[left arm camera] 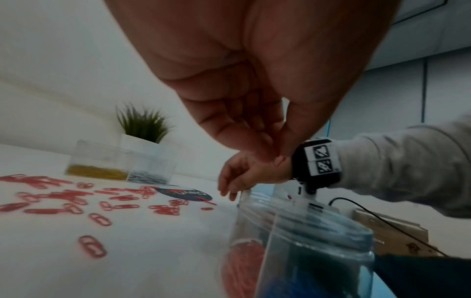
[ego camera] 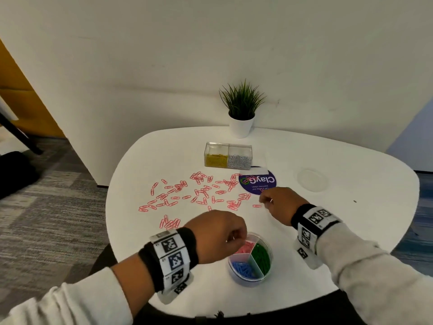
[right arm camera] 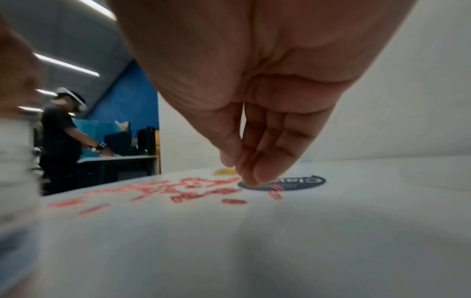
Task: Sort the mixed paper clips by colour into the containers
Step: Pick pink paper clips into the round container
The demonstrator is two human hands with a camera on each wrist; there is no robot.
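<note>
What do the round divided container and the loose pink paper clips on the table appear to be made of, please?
Round divided container: seemingly clear glossy plastic, since the clips show through its wall. Pink paper clips: probably wire with a smooth pink coating; the metal itself is not visible.

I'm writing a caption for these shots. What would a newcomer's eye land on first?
The scatter of pink paper clips across the middle of the white table. Next, the left hand with fingertips bunched over the pink section of the round divided container, which also holds green and blue clips. The right hand reaches down beside the dark blue round sticker.
</note>
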